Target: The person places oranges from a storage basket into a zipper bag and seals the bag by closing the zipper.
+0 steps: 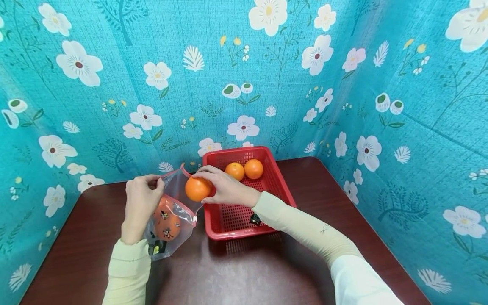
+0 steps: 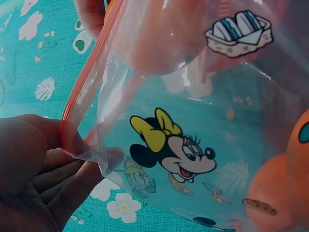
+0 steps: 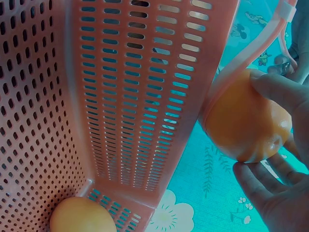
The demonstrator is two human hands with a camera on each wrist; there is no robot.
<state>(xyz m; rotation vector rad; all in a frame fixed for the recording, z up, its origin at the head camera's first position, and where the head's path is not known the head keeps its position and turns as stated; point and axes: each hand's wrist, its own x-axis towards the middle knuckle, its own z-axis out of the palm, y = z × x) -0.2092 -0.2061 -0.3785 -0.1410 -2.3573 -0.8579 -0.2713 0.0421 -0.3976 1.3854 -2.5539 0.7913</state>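
My left hand (image 1: 142,197) pinches the corner of a clear zip bag (image 2: 120,92) at its red-edged mouth, keeping the bag upright over the table. Cartoon prints cover the bag, and oranges (image 1: 167,222) show through its lower part. My right hand (image 1: 225,186) grips another orange (image 1: 198,189) between thumb and fingers, right at the bag's mouth. In the right wrist view, that orange (image 3: 248,118) touches the red zip edge (image 3: 251,53), with fingers curled round its far side. A white slider (image 1: 195,219) sits on the zip.
Right of the bag stands a red perforated basket (image 1: 213,234). Two oranges (image 1: 244,170) lie at its back, and a small dark item (image 1: 255,219) shows near its front. The dark brown table (image 1: 244,271) meets flowered blue cloth (image 1: 190,97) behind and at the sides.
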